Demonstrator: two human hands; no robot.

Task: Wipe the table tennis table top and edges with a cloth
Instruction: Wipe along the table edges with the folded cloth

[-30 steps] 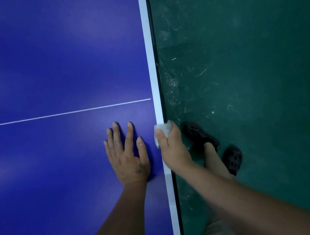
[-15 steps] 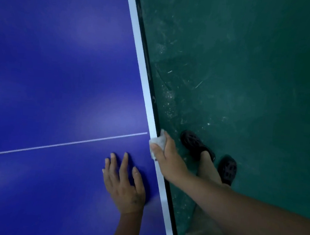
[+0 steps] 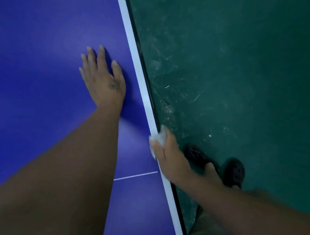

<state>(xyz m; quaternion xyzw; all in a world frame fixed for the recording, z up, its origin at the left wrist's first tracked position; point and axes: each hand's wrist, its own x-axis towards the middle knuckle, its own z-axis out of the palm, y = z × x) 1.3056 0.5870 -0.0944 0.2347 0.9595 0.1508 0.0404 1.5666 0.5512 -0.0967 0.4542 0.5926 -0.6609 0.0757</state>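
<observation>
The blue table tennis table top (image 3: 45, 54) fills the left half of the view, with a white border strip (image 3: 136, 64) and a dark side edge running diagonally. My right hand (image 3: 168, 155) grips a small white cloth (image 3: 158, 137) and presses it over the table's edge, just beyond the thin white centre line (image 3: 135, 175). My left hand (image 3: 102, 78) lies flat on the blue top with fingers spread, farther along the table than the right hand and close to the white strip.
Scuffed green floor (image 3: 236, 77) lies to the right of the table. My feet in dark perforated shoes (image 3: 199, 155) stand on it close to the edge, below my right hand.
My right hand has slid the cloth along the edge past the centre line. My left hand has lifted and set down farther ahead on the top. The view has shifted forward along the table.
</observation>
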